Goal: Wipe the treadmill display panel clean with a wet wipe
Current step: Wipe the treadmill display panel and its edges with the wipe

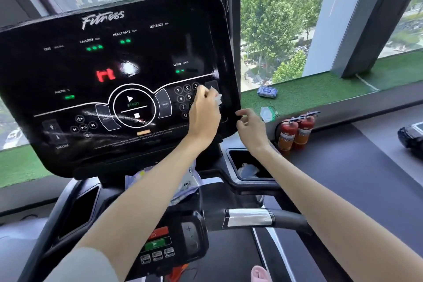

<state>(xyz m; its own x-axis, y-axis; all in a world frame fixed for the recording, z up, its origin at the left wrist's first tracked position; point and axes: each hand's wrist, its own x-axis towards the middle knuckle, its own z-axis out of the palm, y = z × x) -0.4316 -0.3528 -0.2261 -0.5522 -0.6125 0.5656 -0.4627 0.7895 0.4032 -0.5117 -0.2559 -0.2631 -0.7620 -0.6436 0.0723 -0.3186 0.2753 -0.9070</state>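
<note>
Step in hand: wiping, mid-panel pass. Left hand (pixel 204 110) is up on the display panel (pixel 114 64), fingers curled round a bunched white wet wipe (pixel 218 98) and pressing it on the glass. The wipe sticks out past the fingertips, on the far right side of the hand. The hand covers the right part of the number keypad (pixel 183 96); digits 1 to 5 show just left of it.

Right hand (pixel 249 125) is just right of the left hand, beside the panel's right edge, with fingers loosely curled and holding nothing. Whether it touches the edge I cannot tell.

Panel is lit, with green readouts and a red figure up and left of the left hand. Wet streaks (pixel 128 119) show low on the panel, well left of the hand, around the start/stop ring. So the lower left looks already passed over; the top half shows no clear smear, though that is hard to judge with the glare.

Next move, as a guess: drag the wipe off the keypad and across the remaining right strip, then up to the top band. Light, flat pressure is needed, since these are touch keys and a hard press could trigger speed or start. The wipe may need refolding if it bunches.

Wipe pack (pixel 267 91) lies on the green ledge, beyond the right hand. Two fire extinguishers (pixel 295 133) stand right of it.
</note>
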